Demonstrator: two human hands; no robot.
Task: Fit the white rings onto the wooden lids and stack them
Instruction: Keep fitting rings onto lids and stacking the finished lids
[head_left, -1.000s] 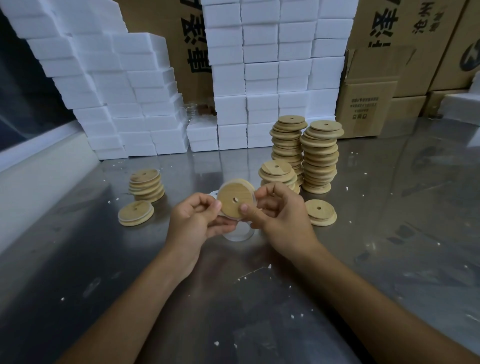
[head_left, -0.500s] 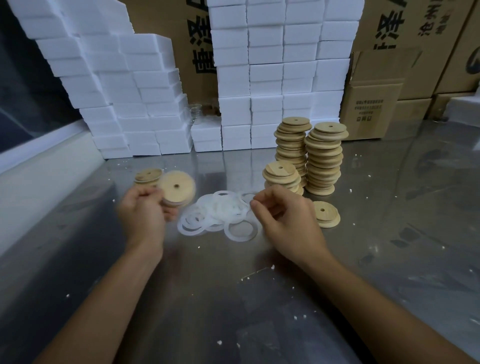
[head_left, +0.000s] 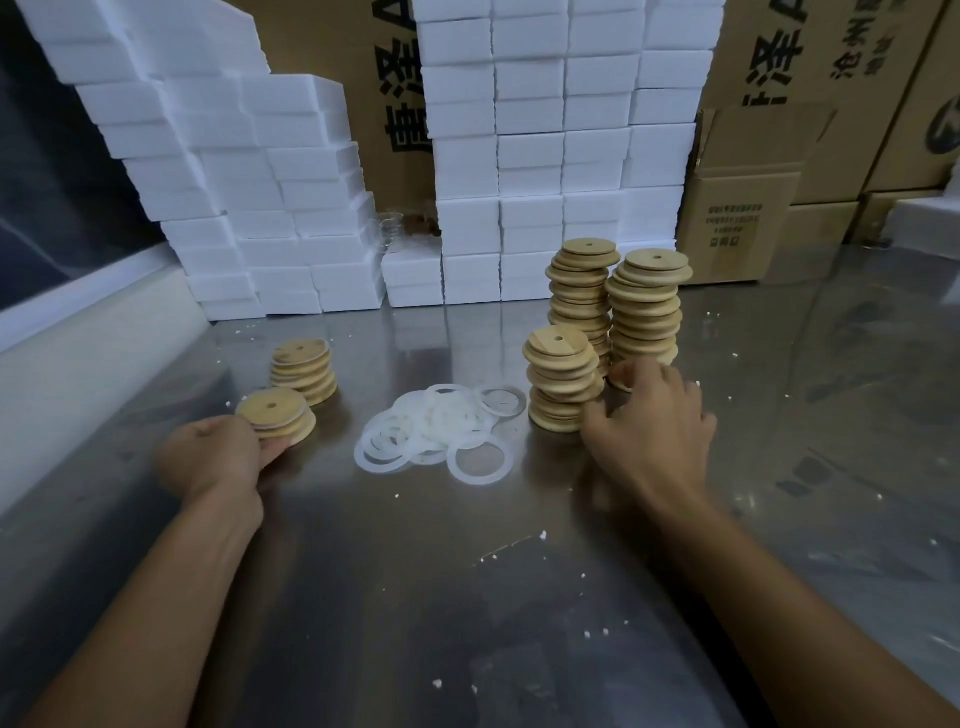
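Since half a second ago, the ringed lid (head_left: 274, 410) has been carried leftward and set on a low pile (head_left: 283, 428) at the left of the surface (head_left: 415, 597), while the right hand (head_left: 649, 421) has been moved from the middle over to the lid stacks on the right.

Round wooden lids, pale and each with a small hole in the middle, are seen in several stacks. A thin white edge is visible under the top lid of the low left pile. Just behind that pile a taller stack (head_left: 304, 371) is placed. White rings (head_left: 441, 431), thin and translucent, are heaped loosely in the middle of the surface, overlapping one another. On the right, one short stack (head_left: 563, 379) is placed in front of two tall stacks (head_left: 618, 306).

White foam blocks (head_left: 545, 156) are piled along the back, with cardboard boxes (head_left: 743, 208) behind and beside them. White crumbs are scattered over the surface.

The left hand (head_left: 215, 457) is curled at the edge of the low pile, its fingertips held against the pile's side. The right hand is spread with loosely bent fingers against the base of the right-hand stacks; whether anything is gripped by it cannot be told.
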